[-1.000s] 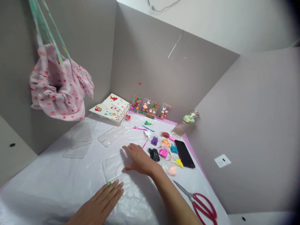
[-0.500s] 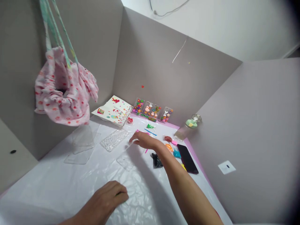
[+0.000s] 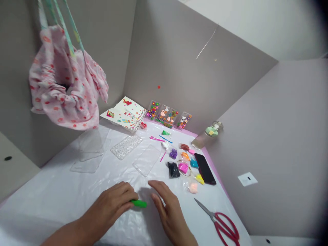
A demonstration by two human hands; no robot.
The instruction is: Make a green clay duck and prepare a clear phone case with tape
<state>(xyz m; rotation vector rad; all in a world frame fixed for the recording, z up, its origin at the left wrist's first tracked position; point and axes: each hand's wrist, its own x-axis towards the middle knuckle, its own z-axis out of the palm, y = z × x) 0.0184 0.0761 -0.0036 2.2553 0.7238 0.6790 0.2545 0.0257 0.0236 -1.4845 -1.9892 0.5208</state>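
Stick (image 3: 139,204), smooth, green, round-tipped, is gripped in left hand (image 3: 115,201); right hand (image 3: 169,211) unclasped, loosely curved.

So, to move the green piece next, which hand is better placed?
Left, I'd say: the left hand holds the green piece, while the right hand is open beside it, apparently empty.

At lower centre, the grip of the left hand (image 3: 112,202) hides one end of the green piece (image 3: 140,203). Lower right, the bottom edge clips the scissors (image 3: 213,216); upper left, the top edge cuts the straps (image 3: 75,29). Finer marks on the white sheet (image 3: 118,118) are illegible.
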